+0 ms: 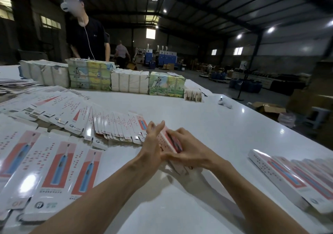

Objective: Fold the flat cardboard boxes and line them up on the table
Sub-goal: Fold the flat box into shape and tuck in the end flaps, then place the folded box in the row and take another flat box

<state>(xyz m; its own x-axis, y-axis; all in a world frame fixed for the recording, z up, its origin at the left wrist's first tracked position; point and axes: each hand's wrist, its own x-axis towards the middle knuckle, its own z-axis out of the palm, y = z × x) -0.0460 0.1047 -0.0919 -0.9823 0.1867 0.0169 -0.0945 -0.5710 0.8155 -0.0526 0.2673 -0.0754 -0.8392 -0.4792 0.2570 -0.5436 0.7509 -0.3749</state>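
Left hand [153,144] with fingers nearly straight, palm pressed against the near-left side of a pink-and-white box [169,141]; right hand [188,151] with fingers curled over the same box from the other side, gripping it. Box caught between both hands, tilted, just above the table [207,118]. Beneath and all round the hands, that table, white and glossy. Left of the left hand, a wide spread of flat boxes [59,165], overlapping, printed with a toothbrush on red; more of them fanned on edge just beyond the left fingers, close by. Well beyond both hands, along the far side of the table, a row of wrapped bundles [129,80], some plain white, some in green and yellow print, hiding the floor behind. Past the bundles, a person [86,35] in black with a white headset. Right of the right hand, well apart, folded boxes [292,176] lying side by side near the table edge. Far beyond the right hand, a small white object [224,102], too blurred to name.
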